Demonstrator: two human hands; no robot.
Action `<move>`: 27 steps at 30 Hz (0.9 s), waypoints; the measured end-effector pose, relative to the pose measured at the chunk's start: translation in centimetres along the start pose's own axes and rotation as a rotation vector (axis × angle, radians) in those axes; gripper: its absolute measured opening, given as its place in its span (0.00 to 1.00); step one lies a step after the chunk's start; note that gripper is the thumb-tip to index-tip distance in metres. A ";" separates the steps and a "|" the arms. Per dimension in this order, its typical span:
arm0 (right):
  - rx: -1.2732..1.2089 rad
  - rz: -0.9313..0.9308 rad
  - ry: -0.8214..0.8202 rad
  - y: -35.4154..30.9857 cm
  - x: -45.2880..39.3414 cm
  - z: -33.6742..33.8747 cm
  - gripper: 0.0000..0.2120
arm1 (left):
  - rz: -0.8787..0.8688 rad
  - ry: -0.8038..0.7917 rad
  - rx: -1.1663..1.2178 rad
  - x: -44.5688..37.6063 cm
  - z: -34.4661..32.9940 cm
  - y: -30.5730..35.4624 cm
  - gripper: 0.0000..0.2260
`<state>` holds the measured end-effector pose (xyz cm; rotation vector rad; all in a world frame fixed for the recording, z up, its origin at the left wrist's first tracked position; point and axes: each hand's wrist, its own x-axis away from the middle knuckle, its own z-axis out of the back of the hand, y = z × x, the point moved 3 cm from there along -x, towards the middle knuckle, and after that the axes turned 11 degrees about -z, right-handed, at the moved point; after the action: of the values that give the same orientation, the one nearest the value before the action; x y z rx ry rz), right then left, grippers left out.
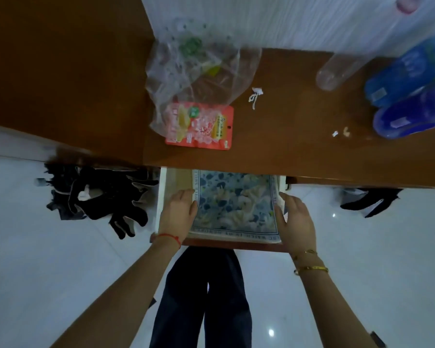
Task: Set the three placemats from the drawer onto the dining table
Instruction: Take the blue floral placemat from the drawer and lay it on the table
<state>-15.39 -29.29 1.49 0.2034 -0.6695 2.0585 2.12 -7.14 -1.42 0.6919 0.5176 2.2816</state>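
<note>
placemats (236,204) in open drawer (164,197) below tabletop (286,151), left hand (177,213) and right hand (295,219) at their sides
</note>
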 end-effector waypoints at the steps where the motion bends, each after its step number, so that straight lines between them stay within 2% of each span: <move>1: -0.005 0.004 0.012 0.6 0.0 -1.0 0.16 | 0.029 -0.036 -0.021 -0.5 -1.5 -0.9 0.15; 6: -0.062 0.001 0.062 2.4 0.9 -3.6 0.18 | 0.198 -0.185 -0.077 -1.8 -6.8 -4.1 0.16; 13: -0.129 -0.034 0.087 2.5 0.5 -4.2 0.17 | 0.342 -0.307 0.024 -2.1 -10.0 -5.7 0.17; 21: -0.253 -0.136 -0.019 2.5 0.3 -3.5 0.18 | 0.448 -0.213 0.317 -1.6 -7.3 -5.8 0.17; 27: -0.242 -0.147 -0.077 1.4 2.1 -1.0 0.16 | 0.387 -0.172 0.494 1.1 -2.8 -2.4 0.12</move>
<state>-17.59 -27.81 0.92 0.1864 -0.9165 1.8191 1.01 -5.18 -4.51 1.3149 0.9464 2.4288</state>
